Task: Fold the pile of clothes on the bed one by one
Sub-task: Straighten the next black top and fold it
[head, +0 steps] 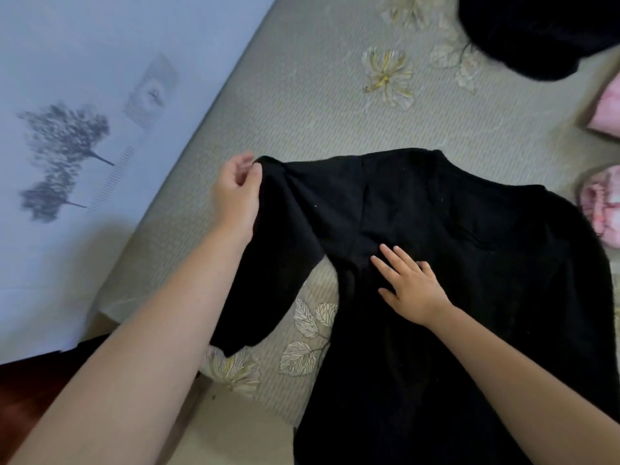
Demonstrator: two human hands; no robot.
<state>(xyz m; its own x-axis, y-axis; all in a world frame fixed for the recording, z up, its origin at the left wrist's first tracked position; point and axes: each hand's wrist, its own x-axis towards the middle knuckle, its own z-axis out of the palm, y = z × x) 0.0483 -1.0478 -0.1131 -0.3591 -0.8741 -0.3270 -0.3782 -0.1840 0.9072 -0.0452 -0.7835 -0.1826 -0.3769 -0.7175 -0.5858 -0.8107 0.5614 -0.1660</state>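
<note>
A black top (453, 263) lies spread across the bed (302, 129), its body running from the middle of the view down to the lower right. The left hand (236, 193) pinches the top's left shoulder between thumb and fingers and lifts that corner slightly off the bed, so the sleeve (265, 290) hangs down beneath the forearm. The right hand (411, 286) rests flat on the chest of the top, fingers straight and spread, pressing the fabric down. Another black garment (536, 31) lies at the far right, well apart, and pink clothes (604, 209) sit just beside the top's right edge.
</note>
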